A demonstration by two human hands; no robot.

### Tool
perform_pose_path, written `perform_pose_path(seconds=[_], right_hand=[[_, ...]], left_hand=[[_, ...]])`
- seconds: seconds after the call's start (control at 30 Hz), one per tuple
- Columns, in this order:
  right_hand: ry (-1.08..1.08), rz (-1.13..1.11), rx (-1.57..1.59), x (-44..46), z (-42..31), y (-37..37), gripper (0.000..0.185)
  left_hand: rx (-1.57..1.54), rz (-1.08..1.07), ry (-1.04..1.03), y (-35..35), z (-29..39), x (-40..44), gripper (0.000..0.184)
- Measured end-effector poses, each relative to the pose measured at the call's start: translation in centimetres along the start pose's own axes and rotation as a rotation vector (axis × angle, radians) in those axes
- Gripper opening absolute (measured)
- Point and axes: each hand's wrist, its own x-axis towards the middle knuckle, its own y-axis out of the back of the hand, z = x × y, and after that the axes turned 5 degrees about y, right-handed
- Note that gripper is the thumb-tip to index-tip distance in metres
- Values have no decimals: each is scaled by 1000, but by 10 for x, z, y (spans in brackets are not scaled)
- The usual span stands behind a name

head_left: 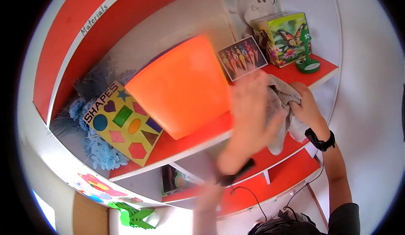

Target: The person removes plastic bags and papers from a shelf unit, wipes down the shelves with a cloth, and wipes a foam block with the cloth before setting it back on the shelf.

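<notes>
A grey cloth (276, 102) hangs bunched from my right hand (306, 108), whose fingers are wrapped round its upper edge. My left hand (251, 108) is smeared by motion, with the fingers stretched upward and the thumb apart. It is in front of the red shelf, between the cloth and a bright orange plastic bin (181, 87). Whether it touches the bin's right side I cannot tell. Just above the fingertips leans a photo card of ice cream cones (242, 57), its lower edge partly hidden by the hand.
A yellow SHAPES board (126, 125) leans left of the bin, beside blue artificial flowers (105, 150). A butterfly box (287, 38) and a green number stand (308, 64) occupy the right end. Behind is a bear picture (253, 5). Below are red lower shelves (291, 167) and dangling black cables (253, 197).
</notes>
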Motion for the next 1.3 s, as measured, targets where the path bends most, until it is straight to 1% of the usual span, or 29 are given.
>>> perform_pose_path(seconds=[0.03,0.07,0.1,0.17,0.27,0.3,0.4,0.43,0.53,0.63,0.73,0.77,0.83,0.87,0.9,0.93,0.97,1.0,1.07,1.17,1.23,1.3], right_hand=[[-31,-45,30,2,0,3,35],[-62,-91,63,4,1,4,36],[7,-27,20,3,2,2,33],[154,107,-58,2,1,-5,27],[140,145,-47,-1,6,-13,25],[170,228,-44,1,1,-15,23],[199,239,-92,2,2,-18,26],[159,210,-69,2,2,-18,30],[160,221,-87,1,1,-17,33],[101,221,-109,-3,8,-21,35],[-268,350,333,-15,7,-32,38],[-345,410,546,-19,15,-43,39],[-493,521,989,-23,30,-65,42],[-237,383,940,-2,-25,-52,45],[-137,319,897,4,-54,-56,44],[-74,283,845,6,-76,-61,43],[-31,263,801,6,-94,-67,41],[5,254,763,5,-110,-72,40],[92,248,676,2,-140,-83,38],[188,272,584,-1,-172,-101,34],[254,290,543,-2,-186,-109,32],[352,306,536,-3,-194,-112,30]], left_hand=[[46,-27,191,21,-7,6,59],[111,-41,275,39,-16,12,57],[178,-60,358,58,-26,18,55],[349,-64,306,101,-51,42,55],[626,-87,208,157,-77,77,54],[681,-77,178,162,-75,77,54],[764,3,87,162,-60,59,57],[826,66,30,160,-53,47,61],[875,210,-22,154,-25,10,65],[991,162,106,154,7,-25,66],[584,-63,139,199,20,-42,69],[568,-16,196,206,15,-46,73],[512,220,233,202,-6,-47,74],[488,338,246,202,-17,-50,75],[171,308,384,202,-19,-56,74],[-136,324,526,203,-22,-63,74],[-155,432,518,205,-37,-74,74],[-268,454,502,207,-54,-86,72],[-424,375,526,211,-86,-111,64],[-653,489,493,208,-106,-133,68],[-664,509,469,207,-158,-174,68],[-669,568,553,198,-174,-208,67]])
